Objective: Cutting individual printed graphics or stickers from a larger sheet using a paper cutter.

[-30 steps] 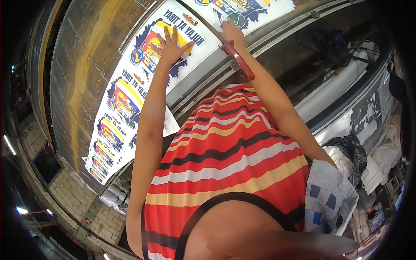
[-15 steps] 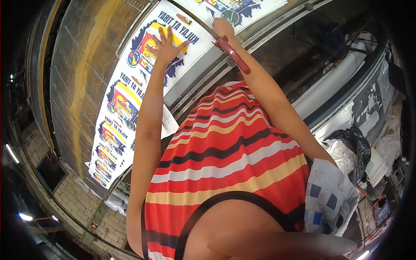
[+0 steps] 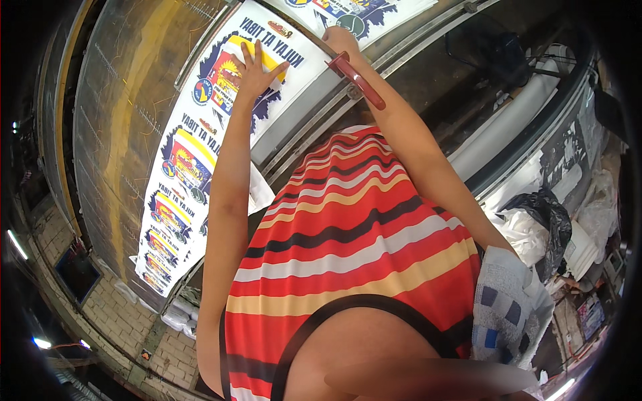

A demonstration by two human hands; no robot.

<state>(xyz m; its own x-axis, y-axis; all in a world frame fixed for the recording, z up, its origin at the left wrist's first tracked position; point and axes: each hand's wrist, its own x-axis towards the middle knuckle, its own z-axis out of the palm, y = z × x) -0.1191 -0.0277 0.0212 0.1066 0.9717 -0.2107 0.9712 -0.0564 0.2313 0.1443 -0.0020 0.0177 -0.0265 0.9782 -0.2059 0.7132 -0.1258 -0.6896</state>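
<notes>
My left hand [image 3: 256, 77] lies with its fingers spread flat on a white printed sheet [image 3: 284, 40], over a design in yellow, red and dark blue. Farther up and to the right, my right hand [image 3: 342, 40] is closed at the edge of another printed sheet [image 3: 394, 19]; its fingertips are turned away, so what they grip, if anything, is hidden. A red handle [image 3: 361, 81] with a small guard slants across my right wrist and forearm. From its upper end a thin metal strip runs between the two sheets.
More printed sheets [image 3: 180, 160] continue in a row toward the lower left. Beside them runs a long brown-stained table [image 3: 114, 134]. At right are a pale roll [image 3: 505, 120], a black plastic bag [image 3: 548, 224] and clear plastic bags. A checked towel [image 3: 505, 301] hangs by my right shoulder.
Both hands keep nearly the same pose. The whole view has shifted slightly, with the sheets and handle appearing a little farther left and up.
</notes>
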